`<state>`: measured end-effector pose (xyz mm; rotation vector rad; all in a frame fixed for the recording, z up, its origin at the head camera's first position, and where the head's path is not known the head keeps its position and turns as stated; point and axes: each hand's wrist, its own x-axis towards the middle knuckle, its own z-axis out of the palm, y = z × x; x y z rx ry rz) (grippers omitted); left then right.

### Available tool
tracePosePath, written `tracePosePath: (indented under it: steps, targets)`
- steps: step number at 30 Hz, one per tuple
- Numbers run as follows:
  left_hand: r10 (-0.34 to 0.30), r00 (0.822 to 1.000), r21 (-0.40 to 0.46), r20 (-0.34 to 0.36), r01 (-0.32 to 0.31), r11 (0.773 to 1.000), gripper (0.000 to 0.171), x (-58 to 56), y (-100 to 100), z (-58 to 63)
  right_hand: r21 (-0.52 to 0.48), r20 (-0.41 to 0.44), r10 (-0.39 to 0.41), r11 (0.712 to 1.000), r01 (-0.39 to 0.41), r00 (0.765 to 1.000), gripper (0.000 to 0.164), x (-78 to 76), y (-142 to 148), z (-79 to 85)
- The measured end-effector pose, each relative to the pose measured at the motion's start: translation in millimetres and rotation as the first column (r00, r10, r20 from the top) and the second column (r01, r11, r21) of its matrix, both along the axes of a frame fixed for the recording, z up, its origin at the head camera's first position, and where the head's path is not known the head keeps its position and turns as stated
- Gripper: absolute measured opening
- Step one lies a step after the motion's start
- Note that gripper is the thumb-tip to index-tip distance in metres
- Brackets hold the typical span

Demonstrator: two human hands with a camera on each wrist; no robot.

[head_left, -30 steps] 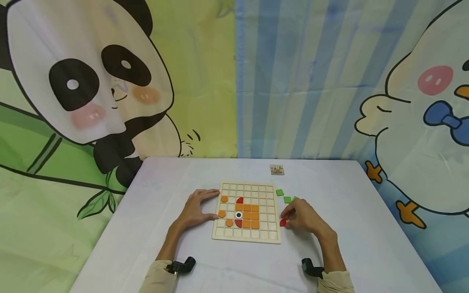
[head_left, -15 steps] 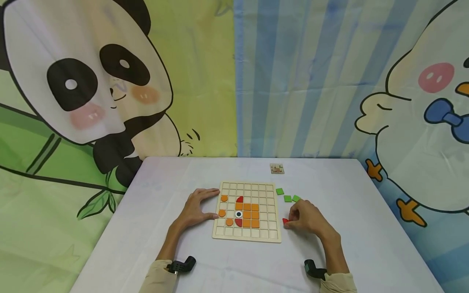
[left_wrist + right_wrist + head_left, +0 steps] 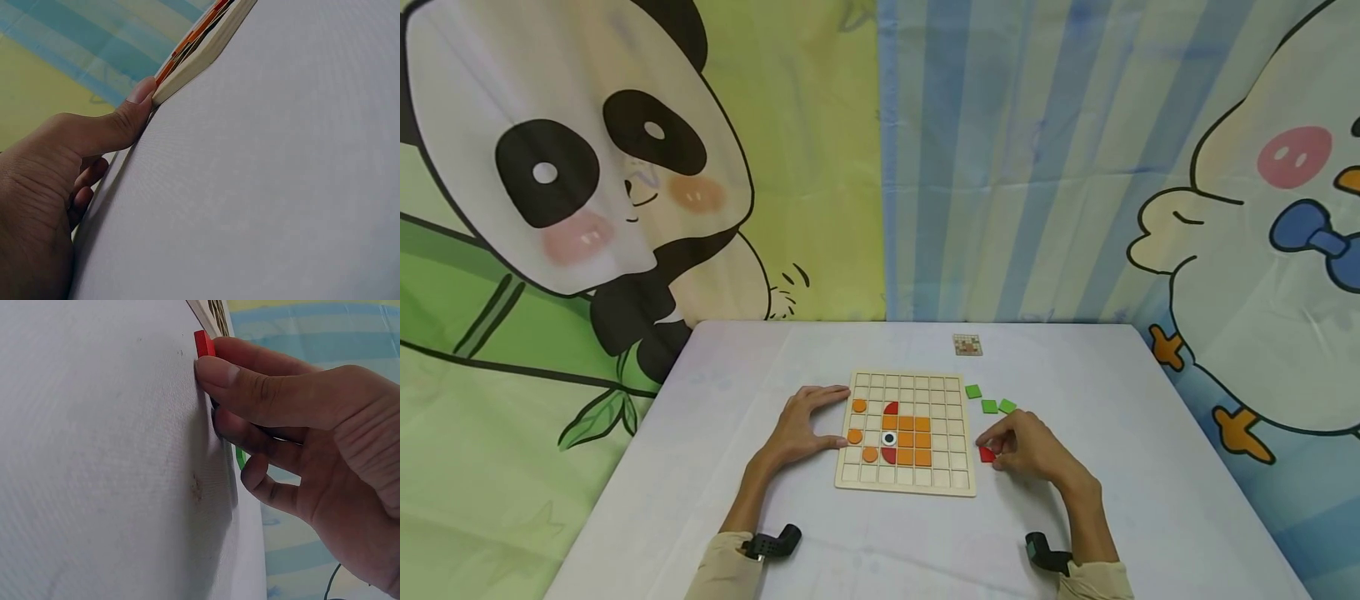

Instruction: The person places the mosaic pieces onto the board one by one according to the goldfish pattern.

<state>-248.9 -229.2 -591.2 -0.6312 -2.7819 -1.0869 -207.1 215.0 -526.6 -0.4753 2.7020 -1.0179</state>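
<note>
My left hand [image 3: 800,429] rests against the left edge of a light wooden grid board [image 3: 947,479], thumb and index finger spread along it. In the left wrist view the thumb [image 3: 125,122] presses the board's side. Beside the board's right edge, my right hand [image 3: 1032,448] pinches a small red tile [image 3: 987,455] at the table top. The right wrist view shows the red tile [image 3: 204,344] between thumb and index finger, the other fingers curled behind. On the board lie orange square tiles [image 3: 913,442], two red rounded pieces [image 3: 891,408], orange discs [image 3: 859,406] and an eye disc [image 3: 889,438].
Green square tiles [image 3: 989,407] lie on the white table [image 3: 760,358] just beyond my right hand. A small patterned card [image 3: 967,345] is near the table's back edge. Printed curtains [image 3: 1000,167] hang behind the table.
My right hand has shifted slightly right, away from the board, with the red tile. The tile has turned and more of it shows. The left hand stays at the board.
</note>
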Motion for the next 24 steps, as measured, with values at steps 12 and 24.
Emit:
tracePosePath:
  steps: [12, 24]
  targets:
    - [-0.011, 0.999, -0.003, -0.041, 0.010, 1.000, 0.089, 0.7, 1.2, -0.1, 0.013, -0.008, 0.002, 1.000, -0.002, 1.000, 0.030, 2.0, -2.0, 1.0]
    - [-0.005, 1.000, -0.004, -0.003, 0.005, 1.000, 0.089, -0.1, 0.8, 0.0, 0.029, -0.044, -0.015, 0.999, 0.017, 0.999, 0.023, 4.8, -5.1, 1.0]
